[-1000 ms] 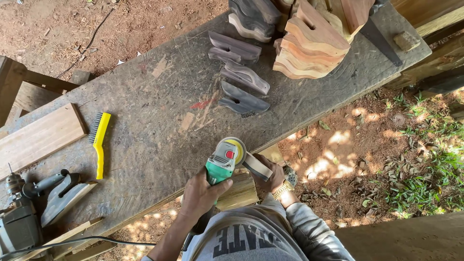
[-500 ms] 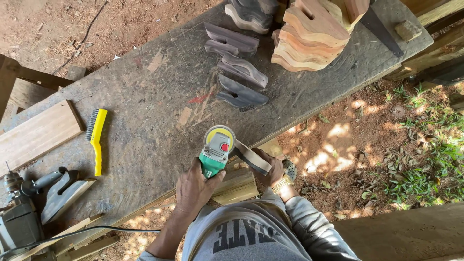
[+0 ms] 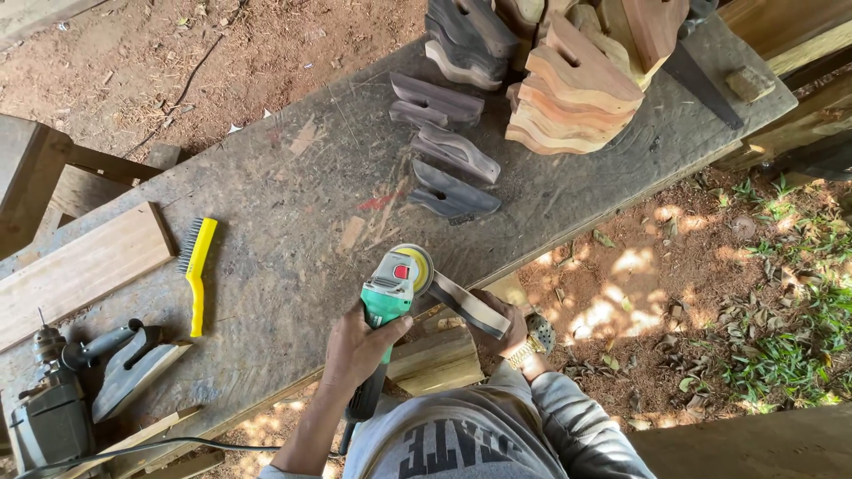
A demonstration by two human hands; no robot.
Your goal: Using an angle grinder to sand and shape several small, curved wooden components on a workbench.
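My left hand [image 3: 355, 348] grips a green angle grinder [image 3: 387, 300] whose yellow sanding disc [image 3: 415, 263] touches a curved wooden piece [image 3: 466, 304]. My right hand [image 3: 499, 328], with a wristwatch on its wrist, holds that piece at the workbench's near edge. Both hands are low in the middle of the head view, over the grey workbench top [image 3: 293, 222].
Three dark shaped wood pieces [image 3: 448, 155] lie in a row beyond the grinder. A stack of tan cut pieces [image 3: 577, 89] stands at the back right. A yellow wire brush [image 3: 197, 270], a plank [image 3: 80, 270] and a power tool [image 3: 62, 399] lie left. Dirt and grass lie right.
The view has shifted slightly. The grinder and the curved piece stay together at the bench edge, with both hands holding as before.
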